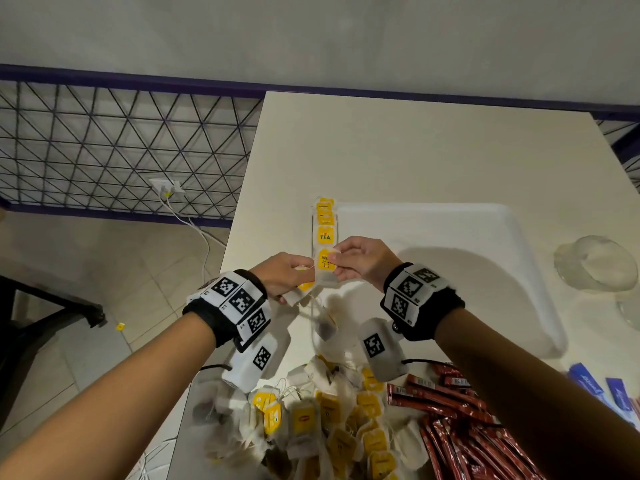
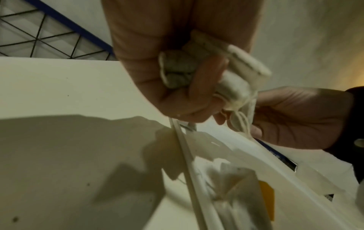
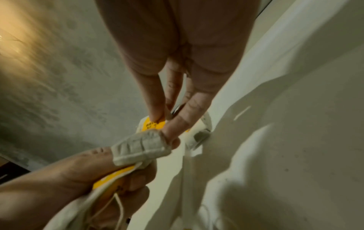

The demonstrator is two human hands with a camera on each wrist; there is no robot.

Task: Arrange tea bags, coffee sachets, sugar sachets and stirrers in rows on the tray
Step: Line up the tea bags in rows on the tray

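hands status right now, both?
Left hand: gripping a bunch of tea bags, fingers curled round them.
Right hand: pinching one tea bag's yellow tag at the near end of the tray's row.

Most of the white tray is left bare; only its left edge is taken by a row of tea bags. The table's near edge is blocked by heaped tea bags and red coffee sachets; the far end is open. A glass bowl is set near the right edge.
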